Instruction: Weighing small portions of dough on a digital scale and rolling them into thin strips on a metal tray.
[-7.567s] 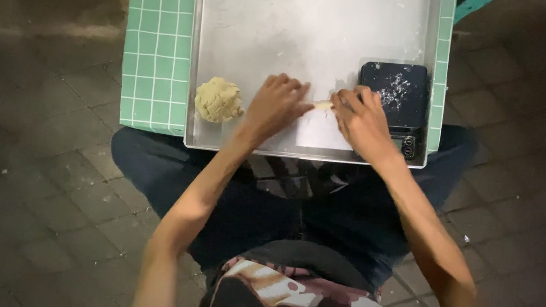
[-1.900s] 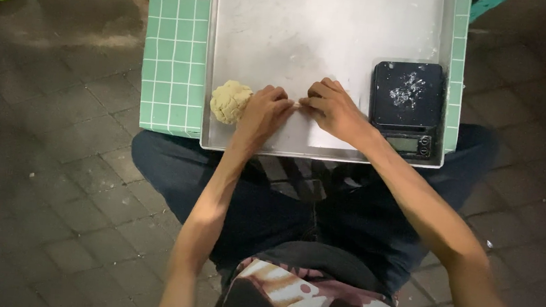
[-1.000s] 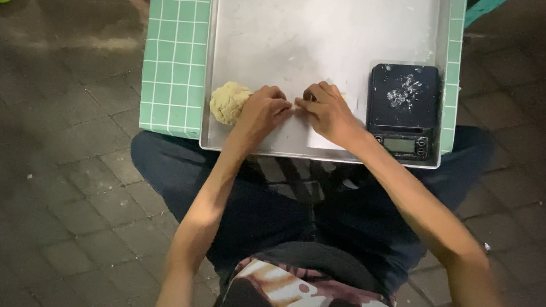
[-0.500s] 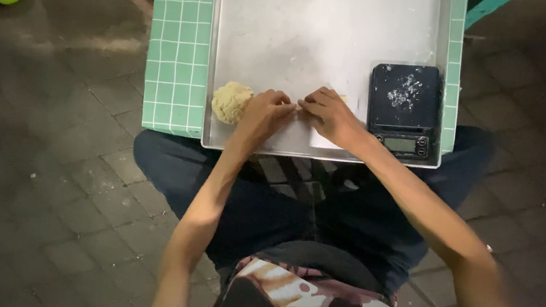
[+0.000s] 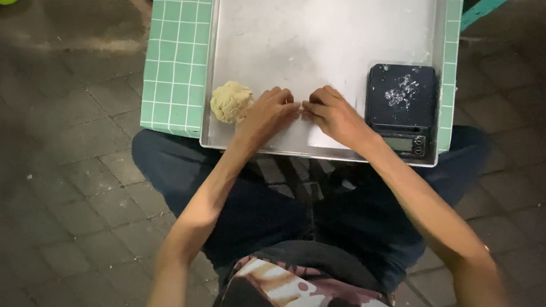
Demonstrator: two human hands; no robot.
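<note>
A pale dough lump sits on the metal tray, just beside the left hand (not touching, as far as shows). The right hand meets it fingertip to fingertip, curled; anything pinched between is hidden. A black scale lies right.

1 head-worn camera looks straight down from above the seated person, fairly near, so the metal tray on the green checked tabletop fills the upper middle of the frame, knees and paved floor below and at the sides
</note>
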